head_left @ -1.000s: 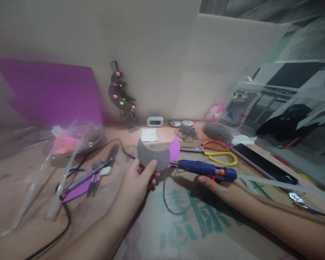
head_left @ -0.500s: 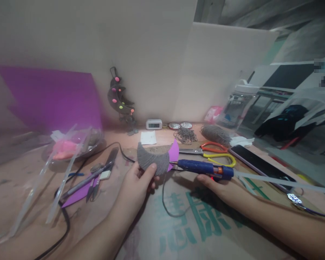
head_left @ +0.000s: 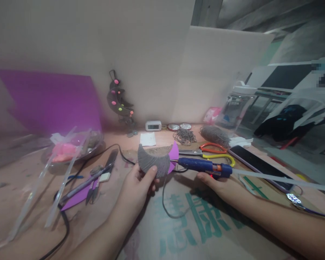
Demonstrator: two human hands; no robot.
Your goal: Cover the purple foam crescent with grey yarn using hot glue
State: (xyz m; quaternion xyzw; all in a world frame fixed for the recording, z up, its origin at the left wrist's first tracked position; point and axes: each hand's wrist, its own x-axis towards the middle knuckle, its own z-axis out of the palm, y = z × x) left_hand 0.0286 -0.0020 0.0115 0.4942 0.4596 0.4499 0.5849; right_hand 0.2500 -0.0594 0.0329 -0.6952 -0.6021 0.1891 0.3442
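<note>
My left hand (head_left: 143, 180) pinches a crescent moon cutout (head_left: 153, 162) by its lower edge, thumb on top. Grey yarn is wound round most of the crescent; its right tip (head_left: 174, 153) shows bare purple. A loose grey strand (head_left: 164, 202) loops down from it onto the board. My right hand (head_left: 209, 180) is closed round a blue hot glue gun (head_left: 199, 165), whose handle is mostly hidden. The gun's metal nozzle touches or nearly touches the crescent where yarn meets purple. A long clear glue stick (head_left: 276, 178) sticks out of the gun's back.
Scissors (head_left: 213, 151) and a phone (head_left: 260, 166) lie behind and right of the gun. Further back are a yarn ball (head_left: 213, 134) and a small clock (head_left: 153, 125). At left sit glue sticks (head_left: 62, 184), a plastic bowl (head_left: 90, 155) and a utility knife (head_left: 83, 182). A decorated moon (head_left: 117, 99) hangs on the wall.
The view has shifted slightly. Both hands keep their holds, and the nozzle stays at the edge of the yarn on the crescent.
</note>
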